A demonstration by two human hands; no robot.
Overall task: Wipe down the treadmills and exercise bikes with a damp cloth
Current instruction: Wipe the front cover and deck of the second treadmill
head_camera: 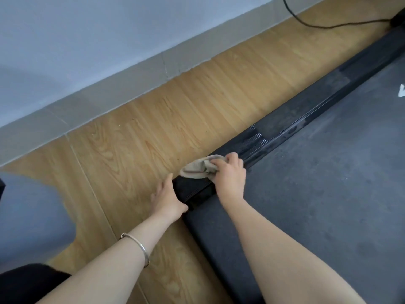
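Note:
A black treadmill deck runs from lower middle to upper right, with a grey belt [328,172] and a ribbed black side rail [291,123] along its left edge. My right hand [230,174] grips a bunched beige cloth [195,170] and presses it on the near end of the rail. My left hand [167,199] rests flat on the wooden floor against the rail's rear corner, fingers straight, thumb lying on the corner. A silver bangle [140,249] circles my left wrist.
Wood-pattern flooring [153,128] lies between the treadmill and a grey skirting board [98,99] below a pale wall. A black power cable [324,24] trails across the floor at upper right. A grey shape [28,216] fills the left edge.

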